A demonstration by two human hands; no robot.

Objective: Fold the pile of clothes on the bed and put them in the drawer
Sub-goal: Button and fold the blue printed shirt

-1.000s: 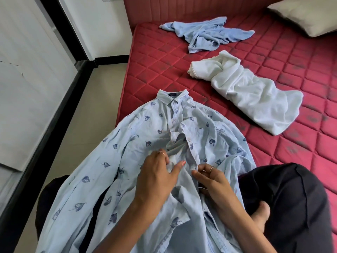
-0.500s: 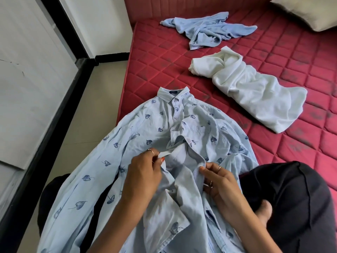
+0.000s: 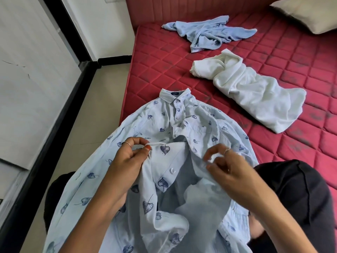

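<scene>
Printed shirt [image 3: 164, 125] lies face up, collar pointing away, at the near-left corner of the bed [image 3: 164, 70]. Its lower half spills over my lap and its left side hangs off the bed's left edge.

Left hand [image 3: 125, 161] pinches the button-side placket edge between thumb and fingers. A button shows just below that grip. Right hand [image 3: 229, 170] has its fingers curled at the opposite front edge. It looks like a light pinch on the fabric, but it's blurred, so contact isn't confirmed.

Looks like buttoning up before the fold. The upper buttons appear done and the mid-front gapes open.

Risks:
- The overhanging side could drag the shirt off toward the floor if tugged.
- A mismatched button and hole would skew the front and give a crooked fold.
- Fabric bunched in the lap would leave creases folded in.

Further out, mid-bed, is a white garment [image 3: 255, 95], crumpled and not folded. Beyond it, near the far edge, is a plain blue garment [image 3: 209, 33], also crumpled. A pillow [image 3: 306, 13] sits at the far-right corner. No drawer is in view.
</scene>
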